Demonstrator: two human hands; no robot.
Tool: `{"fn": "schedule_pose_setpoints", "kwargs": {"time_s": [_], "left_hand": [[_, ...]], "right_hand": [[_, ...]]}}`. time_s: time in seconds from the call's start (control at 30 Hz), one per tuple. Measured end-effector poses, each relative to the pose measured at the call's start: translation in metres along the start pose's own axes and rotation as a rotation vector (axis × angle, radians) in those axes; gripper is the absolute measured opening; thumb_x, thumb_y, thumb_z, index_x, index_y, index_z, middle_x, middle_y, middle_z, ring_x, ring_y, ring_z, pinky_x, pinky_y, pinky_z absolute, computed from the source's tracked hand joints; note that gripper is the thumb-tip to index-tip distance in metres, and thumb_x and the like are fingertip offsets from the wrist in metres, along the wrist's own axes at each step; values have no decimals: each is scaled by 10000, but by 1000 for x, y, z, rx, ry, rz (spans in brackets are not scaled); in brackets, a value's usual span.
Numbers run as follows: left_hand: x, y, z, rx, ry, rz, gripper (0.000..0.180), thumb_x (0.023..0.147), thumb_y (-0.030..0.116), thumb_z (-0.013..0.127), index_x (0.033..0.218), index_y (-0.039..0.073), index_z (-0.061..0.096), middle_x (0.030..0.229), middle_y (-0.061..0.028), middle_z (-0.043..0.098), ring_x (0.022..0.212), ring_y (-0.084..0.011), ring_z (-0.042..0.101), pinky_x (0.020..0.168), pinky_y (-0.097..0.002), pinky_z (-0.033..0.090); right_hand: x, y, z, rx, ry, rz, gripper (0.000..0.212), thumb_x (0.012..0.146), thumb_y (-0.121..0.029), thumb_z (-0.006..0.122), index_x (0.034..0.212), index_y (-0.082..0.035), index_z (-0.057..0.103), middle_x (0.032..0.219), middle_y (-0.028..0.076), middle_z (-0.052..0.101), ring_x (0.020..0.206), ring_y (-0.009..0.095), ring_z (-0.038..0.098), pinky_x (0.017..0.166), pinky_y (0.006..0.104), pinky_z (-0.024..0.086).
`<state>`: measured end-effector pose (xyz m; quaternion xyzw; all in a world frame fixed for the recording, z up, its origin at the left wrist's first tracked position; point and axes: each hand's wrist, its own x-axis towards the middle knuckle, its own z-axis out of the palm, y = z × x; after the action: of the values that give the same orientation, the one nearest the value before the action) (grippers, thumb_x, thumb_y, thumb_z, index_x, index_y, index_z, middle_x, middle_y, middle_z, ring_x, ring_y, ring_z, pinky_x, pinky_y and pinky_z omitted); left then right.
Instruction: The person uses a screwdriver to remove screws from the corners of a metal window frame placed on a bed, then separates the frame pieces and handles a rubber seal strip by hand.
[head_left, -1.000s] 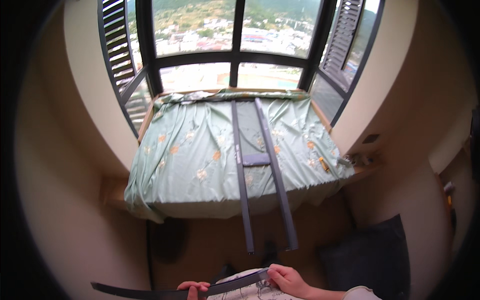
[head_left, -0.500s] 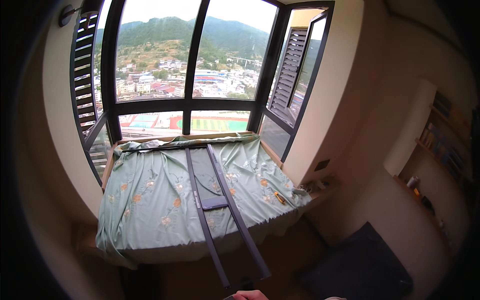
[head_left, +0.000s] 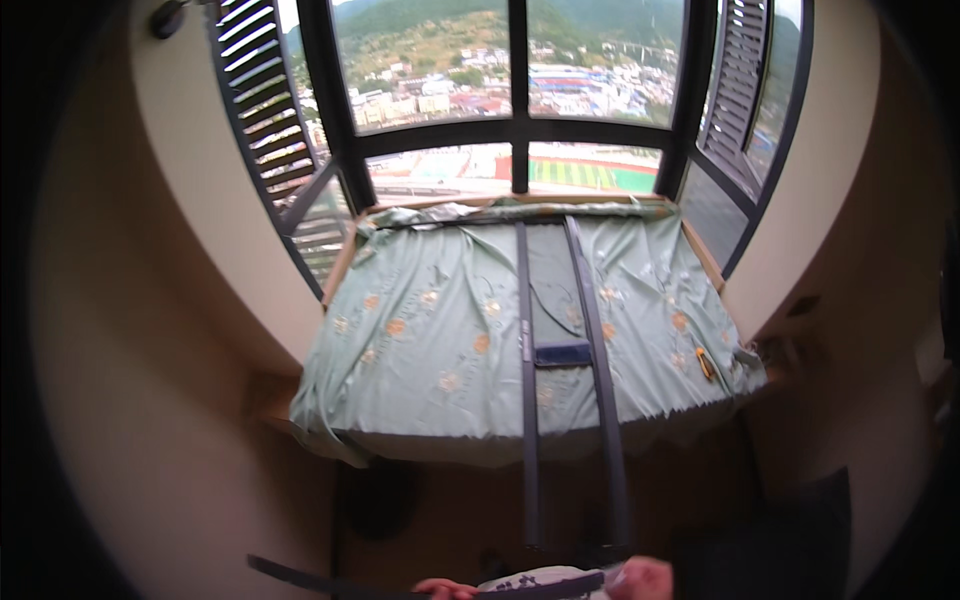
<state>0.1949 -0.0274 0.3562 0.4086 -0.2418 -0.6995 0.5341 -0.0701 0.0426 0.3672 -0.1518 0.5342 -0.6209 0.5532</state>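
Along the lower edge of the view, a long dark flat strip point(head_left: 330, 583) runs from the left toward the right. My left hand point(head_left: 447, 589) is closed on its middle part, with the fingers partly cut off by the picture's edge. Near its right end, my right hand point(head_left: 645, 578) is closed, slightly blurred. Patterned white cloth point(head_left: 535, 580) shows between the hands. Ahead, two long dark rails point(head_left: 530, 400) lie side by side on a green floral cloth point(head_left: 430, 350), their near ends jutting over the edge. A dark blue flat piece point(head_left: 563, 354) bridges the gap between them.
A yellow-orange utility knife point(head_left: 706, 364) rests on the cloth's right side. The cloth drapes over a window ledge below a dark-framed window point(head_left: 520, 130). Louvred shutters point(head_left: 262, 95) stand at the left. A dark slab-like thing point(head_left: 790, 540) is at lower right.
The view has swung left and down, so the ledge appears farther right and higher. Both hands and the dark strip now show at the bottom; before, one hand was barely in view.
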Motion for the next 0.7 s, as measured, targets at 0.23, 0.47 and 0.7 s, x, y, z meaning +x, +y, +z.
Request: {"fn": "schedule_pose_setpoints", "kwargs": {"time_s": [0.23, 0.47, 0.7], "left_hand": [[18, -84, 80, 64, 172, -37, 110, 1017, 152, 496, 1027, 71, 571, 873, -57, 595, 892, -183, 570, 877, -304, 461], [70, -119, 191, 114, 188, 158, 108, 1011, 199, 517, 1033, 106, 567, 852, -32, 577, 947, -198, 547, 942, -361, 424], [110, -148, 283, 178, 120, 205, 109, 996, 151, 540, 1034, 58, 582, 883, -87, 637, 969, -235, 600, 912, -359, 453]], "right_hand": [[126, -62, -134, -339, -179, -105, 305, 1012, -160, 490, 772, -1, 592, 687, 27, 600, 613, 80, 538, 577, 227, 431], [346, -123, -217, -466, -137, -181, 292, 1019, -195, 455, 807, -26, 563, 698, 55, 617, 573, 108, 579, 525, 238, 452], [534, -128, -346, -1482, 240, -991, 330, 912, -99, 535, 1197, 67, 541, 1087, 279, 604, 933, 405, 607, 785, 458, 500]]}}
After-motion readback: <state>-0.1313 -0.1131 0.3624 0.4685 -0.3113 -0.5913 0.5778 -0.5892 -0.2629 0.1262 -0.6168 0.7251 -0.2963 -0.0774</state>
